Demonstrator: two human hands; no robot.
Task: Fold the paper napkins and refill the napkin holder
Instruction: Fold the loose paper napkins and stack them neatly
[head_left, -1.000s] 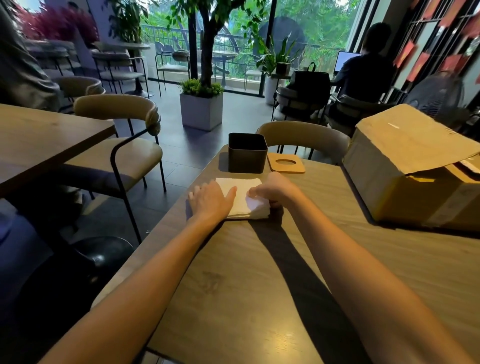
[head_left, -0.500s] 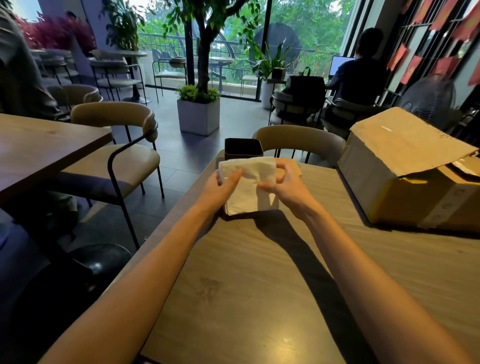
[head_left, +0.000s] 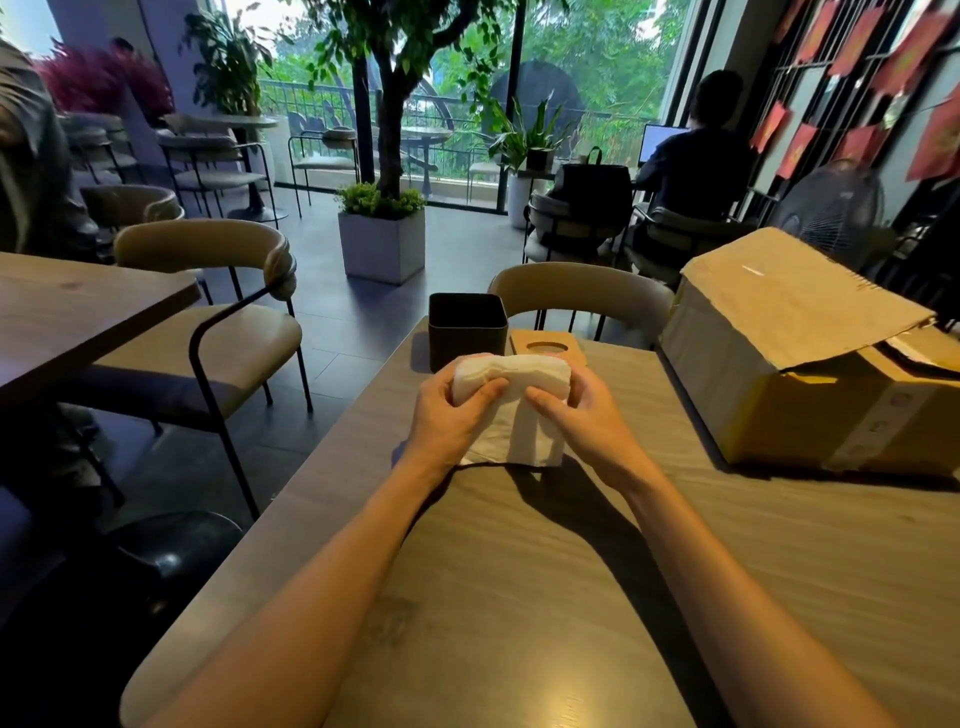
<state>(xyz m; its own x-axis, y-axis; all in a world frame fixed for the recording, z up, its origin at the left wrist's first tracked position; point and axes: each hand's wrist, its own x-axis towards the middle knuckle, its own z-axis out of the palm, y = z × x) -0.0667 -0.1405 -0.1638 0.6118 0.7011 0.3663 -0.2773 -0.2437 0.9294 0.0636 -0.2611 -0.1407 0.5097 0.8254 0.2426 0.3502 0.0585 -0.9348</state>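
Observation:
A thick stack of white paper napkins (head_left: 524, 415) is bent over at its top, its lower edge near the wooden table (head_left: 519, 571). My left hand (head_left: 447, 415) grips the stack's left side, thumb across the front. My right hand (head_left: 587, 415) grips the right side the same way. Just beyond the hands stands the dark square napkin holder (head_left: 466, 328), open at the top; its inside is not visible. Its wooden lid (head_left: 545, 347) with an oval slot lies to the holder's right.
A large cardboard box (head_left: 810, 358) with an open flap fills the table's right side. A beige chair (head_left: 582, 291) stands at the far edge, another chair (head_left: 218, 332) and a table on the left. A person sits at a laptop in the back.
The napkin stack went from lying flat on the table to being lifted upright, and now its top is bent over between both hands.

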